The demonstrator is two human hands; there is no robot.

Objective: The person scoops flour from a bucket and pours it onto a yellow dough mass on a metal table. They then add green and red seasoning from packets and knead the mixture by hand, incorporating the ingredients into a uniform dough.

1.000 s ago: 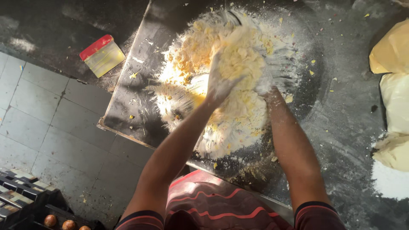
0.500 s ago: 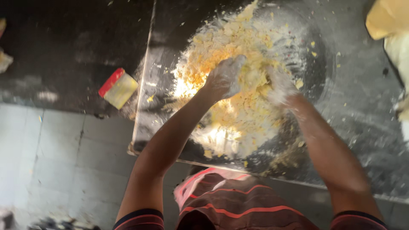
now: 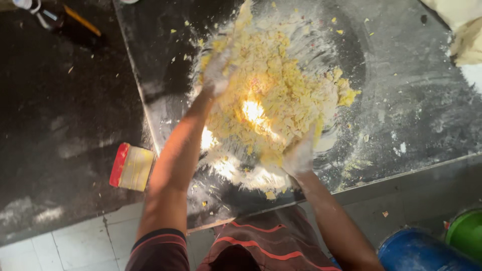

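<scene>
A dark, flour-dusted metal bench (image 3: 401, 115) fills most of the view, its front edge running just above the person's striped shirt. To its left lies a lower black stone slab (image 3: 60, 125), smeared with pale patches of flour.

In the middle of the bench sits a wide, loose heap of crumbly yellow dough and white flour (image 3: 276, 95), with scattered crumbs flung out around it and a bright glare near its centre.

The left hand (image 3: 217, 75), coated white with flour, presses against the heap's left side with its fingers sunk into the crumbs; whether it is clenched cannot be told. The right hand (image 3: 299, 154), equally floury, is cupped open against the heap's near right edge, touching the crumbs without closing around anything.

At the top right corner rests a pale cream slab of smooth dough (image 3: 464, 30), well apart from the heap. At the bottom right stand a blue round container (image 3: 416, 251) and, beside it, a green one (image 3: 467, 233).

On the black slab lies a small rectangular cream-coloured scraper with a red grip (image 3: 131, 167), near the left forearm.
</scene>
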